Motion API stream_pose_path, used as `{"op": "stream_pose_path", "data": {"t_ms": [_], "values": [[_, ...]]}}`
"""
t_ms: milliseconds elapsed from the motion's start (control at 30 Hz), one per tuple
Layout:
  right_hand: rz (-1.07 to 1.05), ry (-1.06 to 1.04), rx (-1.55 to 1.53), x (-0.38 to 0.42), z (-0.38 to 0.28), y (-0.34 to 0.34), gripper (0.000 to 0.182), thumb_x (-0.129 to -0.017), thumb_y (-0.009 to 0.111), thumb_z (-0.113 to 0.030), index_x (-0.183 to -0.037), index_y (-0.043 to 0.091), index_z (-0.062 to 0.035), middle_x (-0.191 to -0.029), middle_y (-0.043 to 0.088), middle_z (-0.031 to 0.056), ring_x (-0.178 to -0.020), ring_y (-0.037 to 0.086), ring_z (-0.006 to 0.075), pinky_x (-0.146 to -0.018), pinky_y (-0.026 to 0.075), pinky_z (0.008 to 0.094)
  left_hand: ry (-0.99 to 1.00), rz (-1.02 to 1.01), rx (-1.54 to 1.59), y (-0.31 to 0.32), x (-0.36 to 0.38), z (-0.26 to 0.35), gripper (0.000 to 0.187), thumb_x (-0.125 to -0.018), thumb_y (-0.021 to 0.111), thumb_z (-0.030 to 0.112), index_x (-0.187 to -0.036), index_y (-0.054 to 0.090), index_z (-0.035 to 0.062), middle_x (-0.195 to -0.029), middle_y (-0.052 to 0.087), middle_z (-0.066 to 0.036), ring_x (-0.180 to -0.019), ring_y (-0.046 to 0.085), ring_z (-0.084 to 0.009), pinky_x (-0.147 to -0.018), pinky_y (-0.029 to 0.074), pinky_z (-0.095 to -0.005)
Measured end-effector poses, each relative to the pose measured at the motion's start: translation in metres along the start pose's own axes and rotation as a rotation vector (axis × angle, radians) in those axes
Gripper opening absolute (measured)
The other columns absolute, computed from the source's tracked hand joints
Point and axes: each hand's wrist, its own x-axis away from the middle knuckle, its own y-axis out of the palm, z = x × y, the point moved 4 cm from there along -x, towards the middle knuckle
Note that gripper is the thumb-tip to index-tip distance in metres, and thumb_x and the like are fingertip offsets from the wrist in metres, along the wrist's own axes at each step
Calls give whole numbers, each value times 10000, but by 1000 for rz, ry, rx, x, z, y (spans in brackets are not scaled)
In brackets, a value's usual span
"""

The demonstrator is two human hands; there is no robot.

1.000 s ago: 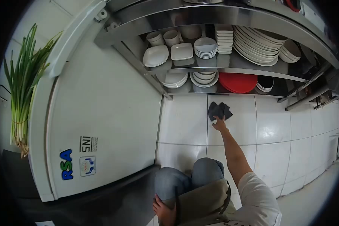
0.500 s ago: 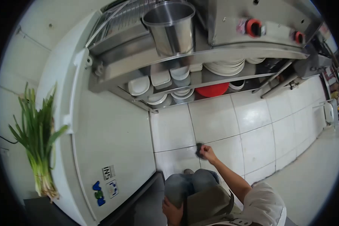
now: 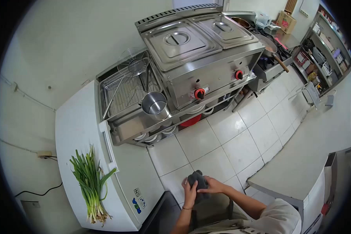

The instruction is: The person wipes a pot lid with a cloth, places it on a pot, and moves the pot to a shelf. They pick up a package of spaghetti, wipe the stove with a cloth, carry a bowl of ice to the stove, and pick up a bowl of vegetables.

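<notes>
A crumpled dark grey cloth (image 3: 197,178) is bunched in front of my body, above the floor. My left hand (image 3: 189,192) grips its left side with the fingers closed. From the right, my right hand (image 3: 211,185) closes on the same cloth, the two hands nearly meeting. Part of the cloth is hidden behind my fingers. To my left, a bunch of green onions (image 3: 89,187) lies on the white chest freezer (image 3: 76,130), roots toward me, apart from both hands.
A steel pot (image 3: 155,106) stands on the ledge before a draining rack. Beyond it is a lidded steel food warmer (image 3: 177,41) with red knobs. White dishes (image 3: 169,130) sit on the shelf beneath. A wooden-handled pan (image 3: 267,45) rests at the back right; a counter (image 3: 296,163) edges my right.
My view has risen, showing the warmer. My left hand has left my knee and joined my right hand on the cloth, which has come up from near the floor to my lap.
</notes>
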Motion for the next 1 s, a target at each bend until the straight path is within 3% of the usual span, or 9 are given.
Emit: {"op": "stream_pose_path", "data": {"t_ms": [33, 100, 167, 267, 367, 433, 567, 733, 1000], "values": [[-156, 225, 86, 2, 12, 9, 321, -816, 606, -305, -853, 545, 8, -781, 574, 96, -684, 529, 161, -636, 441, 275, 120, 27, -326, -1, -10, 6, 335, -889, 518, 244, -1130, 502, 11, -1148, 503, -84, -1061, 458, -162, -922, 347, -280], [-317, 458, 167, 6, 41, 26, 336, -818, 604, -319, -857, 555, 10, -741, 573, 74, -656, 521, 150, -600, 427, 275, -60, -119, -68, -2, -45, -33, 383, -886, 522, 274, -1172, 467, 26, -1111, 514, -85, -1059, 460, -170, -924, 347, -294], [-34, 460, -513, -6, 68, 31, 331, -819, 601, -314, -857, 570, 13, -673, 544, 19, -615, 492, 120, -553, 390, 269, -314, -296, 68, 16, -52, 23, 365, -890, 508, 285, -1151, 492, 30, -1130, 511, -51, -1074, 452, -144, -909, 349, -264], [91, 599, -602, -54, 97, 3, 260, -818, 598, -248, -883, 567, 1, -739, 573, 27, -665, 531, 134, -596, 422, 276, -246, -116, -11, 11, -79, 33, 385, -875, 523, 263, -1206, 427, 92, -1144, 511, -57, -1016, 478, -110, -848, 359, -251], [543, 213, -158, -128, 136, -44, 393, -768, 644, -231, -1035, 486, 11, -916, 622, 170, -865, 608, 302, -736, 461, 366, -247, -45, 89, 6, -92, 31, 406, -857, 531, 238, -1223, 401, 122, -1124, 525, -69, -1025, 480, -120, -850, 356, -271], [540, 324, -30, -180, 127, -83, 429, -746, 666, -248, -1014, 454, 11, -880, 583, 240, -844, 585, 388, -689, 462, 401, -238, -18, 2, -2, -99, 9, 437, -841, 530, 226, -1238, 378, 127, -1095, 542, -76, -997, 508, -145, -836, 372, -301], [651, 197, -153, -277, 147, -129, 346, -767, 639, -192, -1006, 472, -7, -884, 598, 188, -818, 605, 304, -703, 473, 367, -325, 75, -149, -13, -100, -23, 442, -849, 560, 163, -1214, 354, 24, -987, 556, -119, -841, 542, -160, -737, 449, -305], [417, 142, -1508, -338, 187, -129, 210, -830, 539, -58, -1039, 527, -73, -950, 605, 65, -882, 595, 174, -784, 496, 264, -266, 91, -448, -8, -101, -15, 540, -819, 608, 224, -1235, 331, 19, -1079, 510, -186, -861, 556, -216, -733, 450, -312], [224, 30, -2104, -373, 208, -159, 229, -854, 503, -228, -985, 561, -49, -946, 610, 94, -872, 588, 216, -795, 478, 338, -278, 133, -506, -9, -115, -23, 637, -789, 632, 232, -1279, 282, 24, -1116, 491, -203, -844, 558, -238, -737, 454, -323]]}}
